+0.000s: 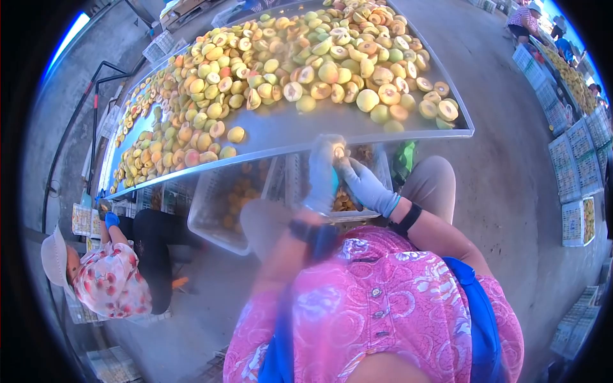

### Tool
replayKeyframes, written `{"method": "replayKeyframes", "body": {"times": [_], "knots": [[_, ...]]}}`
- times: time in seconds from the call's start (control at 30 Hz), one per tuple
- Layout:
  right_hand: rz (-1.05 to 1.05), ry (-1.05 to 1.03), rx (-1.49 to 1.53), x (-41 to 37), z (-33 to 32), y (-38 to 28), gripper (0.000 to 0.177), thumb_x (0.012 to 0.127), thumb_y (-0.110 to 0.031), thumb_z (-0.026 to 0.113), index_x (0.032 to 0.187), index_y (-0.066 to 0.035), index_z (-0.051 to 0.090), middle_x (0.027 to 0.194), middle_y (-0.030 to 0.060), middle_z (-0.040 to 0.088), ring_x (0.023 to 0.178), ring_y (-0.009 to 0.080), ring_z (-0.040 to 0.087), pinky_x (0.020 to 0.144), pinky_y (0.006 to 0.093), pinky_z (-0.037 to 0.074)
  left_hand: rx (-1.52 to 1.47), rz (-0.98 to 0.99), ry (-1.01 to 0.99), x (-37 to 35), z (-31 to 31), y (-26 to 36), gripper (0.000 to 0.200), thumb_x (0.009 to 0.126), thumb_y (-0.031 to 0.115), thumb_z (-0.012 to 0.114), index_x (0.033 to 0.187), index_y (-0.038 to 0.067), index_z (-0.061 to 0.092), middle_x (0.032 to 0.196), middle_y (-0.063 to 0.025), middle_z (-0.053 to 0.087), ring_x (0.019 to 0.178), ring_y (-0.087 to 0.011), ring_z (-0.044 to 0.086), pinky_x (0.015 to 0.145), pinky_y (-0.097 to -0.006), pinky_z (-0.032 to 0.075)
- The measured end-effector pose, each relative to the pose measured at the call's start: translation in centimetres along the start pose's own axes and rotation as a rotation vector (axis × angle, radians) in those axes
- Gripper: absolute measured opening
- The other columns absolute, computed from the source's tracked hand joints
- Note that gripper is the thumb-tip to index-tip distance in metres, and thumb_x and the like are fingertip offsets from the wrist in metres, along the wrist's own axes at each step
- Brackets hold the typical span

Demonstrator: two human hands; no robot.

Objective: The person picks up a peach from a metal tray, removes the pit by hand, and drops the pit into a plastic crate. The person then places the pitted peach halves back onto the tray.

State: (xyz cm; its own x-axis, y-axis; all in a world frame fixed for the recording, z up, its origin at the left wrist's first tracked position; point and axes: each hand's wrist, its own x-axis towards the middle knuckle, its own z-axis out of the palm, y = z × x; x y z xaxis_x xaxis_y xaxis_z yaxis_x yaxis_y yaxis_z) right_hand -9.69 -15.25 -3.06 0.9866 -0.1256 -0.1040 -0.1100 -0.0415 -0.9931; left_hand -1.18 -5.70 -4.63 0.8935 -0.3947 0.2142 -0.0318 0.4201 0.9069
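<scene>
Both my hands, in pale gloves, meet just below the near edge of a metal table (pixel 281 131) heaped with halved yellow-green fruit (pixel 268 67). My left hand (pixel 321 173) has its fingers closed round a small piece of fruit (pixel 338 150), with something teal showing by the palm. The fingers of my right hand (pixel 367 185) are pressed together against the same piece; whether they hold a tool is hidden. Under my hands is a crate (pixel 383 167) with fruit pieces inside.
A white crate (pixel 220 233) with fruit stands below the table, left of my knees. At the left sits a co-worker (pixel 112 281) in a pale hat. Stacked crates (pixel 578 159) and other people (pixel 525 20) are along the right side.
</scene>
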Motion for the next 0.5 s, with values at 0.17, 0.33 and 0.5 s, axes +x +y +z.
{"method": "replayKeyframes", "body": {"times": [0.17,0.33,0.5], "knots": [[0.043,-0.025,0.018,-0.5,0.8,-0.4,0.05,0.1,-0.042,0.037,0.109,0.003,0.057,0.092,0.0125,0.062,0.085,0.0202,0.058,0.08,0.0324,0.046,-0.316,-0.347,0.086,0.5,0.4,1.3,0.04,0.097,0.044,0.046,0.096,0.006,0.058,0.09,-0.0083,0.06,0.084,-0.019,0.06,0.08,-0.0352,0.052],[0.092,-0.068,0.086,-1.6,0.6,-2.4,0.051,0.1,-0.045,0.038,0.109,0.002,0.057,0.092,0.0098,0.061,0.086,0.0188,0.057,0.08,0.0304,0.045,-0.127,-0.303,0.099,0.2,0.8,2.5,0.056,0.092,0.06,0.044,0.086,0.006,0.058,0.083,-0.009,0.062,0.075,-0.0206,0.061,0.073,-0.0367,0.054],[0.328,-0.349,0.333,-1.5,-0.7,-1.5,0.05,0.098,-0.049,0.04,0.113,-0.003,0.055,0.079,0.0,0.054,0.061,0.008,0.05,0.05,0.0229,0.041,-0.175,-0.408,-0.111,0.8,-1.3,2.8,0.064,0.091,0.064,0.042,0.079,0.003,0.06,0.077,-0.0107,0.063,0.07,-0.0204,0.062,0.067,-0.0325,0.053]]}}
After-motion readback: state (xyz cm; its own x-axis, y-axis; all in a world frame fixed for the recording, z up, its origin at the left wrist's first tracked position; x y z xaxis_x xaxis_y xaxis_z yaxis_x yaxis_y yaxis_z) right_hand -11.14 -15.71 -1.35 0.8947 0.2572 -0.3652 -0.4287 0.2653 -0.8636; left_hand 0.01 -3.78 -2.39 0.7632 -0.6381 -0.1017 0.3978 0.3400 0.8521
